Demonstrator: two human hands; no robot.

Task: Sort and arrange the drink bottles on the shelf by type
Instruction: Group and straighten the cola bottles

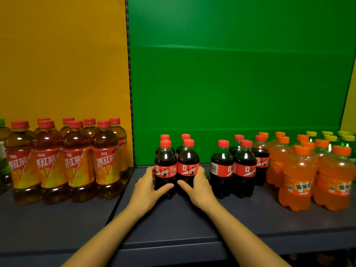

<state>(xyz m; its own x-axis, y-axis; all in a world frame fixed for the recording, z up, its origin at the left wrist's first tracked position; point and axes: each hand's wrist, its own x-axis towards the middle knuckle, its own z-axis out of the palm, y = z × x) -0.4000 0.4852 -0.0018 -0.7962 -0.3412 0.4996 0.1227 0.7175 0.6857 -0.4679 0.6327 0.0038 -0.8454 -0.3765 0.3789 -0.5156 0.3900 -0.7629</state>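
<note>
Several small cola bottles with red caps stand mid-shelf in two clusters. My left hand (149,185) wraps the front left cola bottle (165,162) of the left cluster. My right hand (198,186) wraps the front right cola bottle (188,160) beside it. Two more cola bottles stand close behind these. The second cola cluster (237,166) stands a small gap to the right. Iced tea bottles (75,160) with red caps fill the left section. Orange soda bottles (300,176) stand at the right, with green bottles with yellow caps (327,136) behind them.
The dark shelf board (173,224) has bare room in front of the bottles and a front edge close to me. A perforated upright (130,83) divides the yellow back panel from the green one. A green-capped bottle (2,143) peeks in at far left.
</note>
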